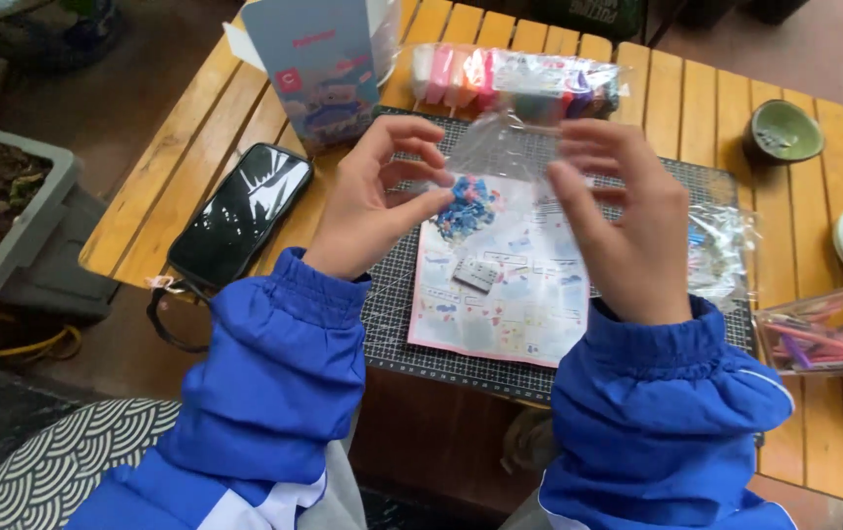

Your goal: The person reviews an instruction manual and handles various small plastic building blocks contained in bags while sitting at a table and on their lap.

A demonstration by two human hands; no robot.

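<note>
The slatted wooden table (195, 128) carries a dark cutting mat (397, 304) and a printed instruction sheet (510, 294). Above them I hold a small clear plastic bag (500, 147), my left hand (377, 201) and right hand (623, 226) each pinching a top edge, other fingers loosely spread. It seems featherlight, limp and slippery, so I would grip near its mouth.

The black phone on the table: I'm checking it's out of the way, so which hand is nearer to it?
Left. The left hand is just right of the phone, pinching the clear plastic bag; the right hand holds the bag's far side, farther off.

Slatted wooden table (696, 108), perhaps outdoors.
</note>
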